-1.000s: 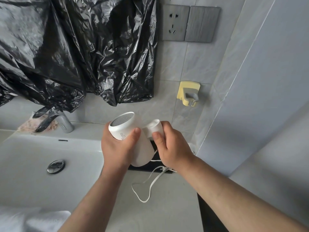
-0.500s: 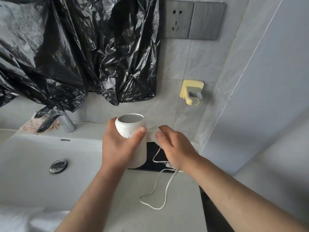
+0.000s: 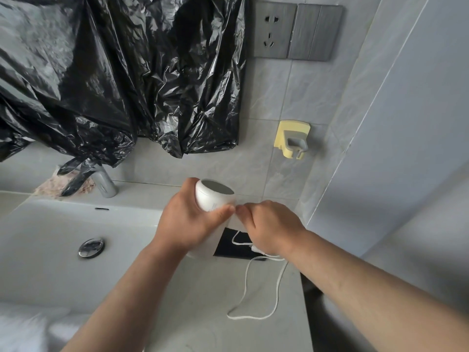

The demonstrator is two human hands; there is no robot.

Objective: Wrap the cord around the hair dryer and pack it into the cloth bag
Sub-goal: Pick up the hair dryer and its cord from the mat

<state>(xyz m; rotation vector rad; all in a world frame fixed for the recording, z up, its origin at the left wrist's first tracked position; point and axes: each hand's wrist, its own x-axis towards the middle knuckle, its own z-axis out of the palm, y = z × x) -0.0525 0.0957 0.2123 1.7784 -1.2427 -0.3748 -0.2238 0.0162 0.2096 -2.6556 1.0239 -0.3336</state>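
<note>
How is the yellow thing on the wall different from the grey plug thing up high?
The yellow holder is small and sticks out from the wall with a grey hook part; the grey socket panel is bigger, flat and has plug holes. The holder sits low, near the counter; the socket sits high. Both are fixed to the tiled wall, and both are empty.

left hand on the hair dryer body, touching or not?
Touching. The head view shows the left hand wrapped around the white hair dryer, thumb pressed flat on its side and fingers behind it, no gap visible.
</note>
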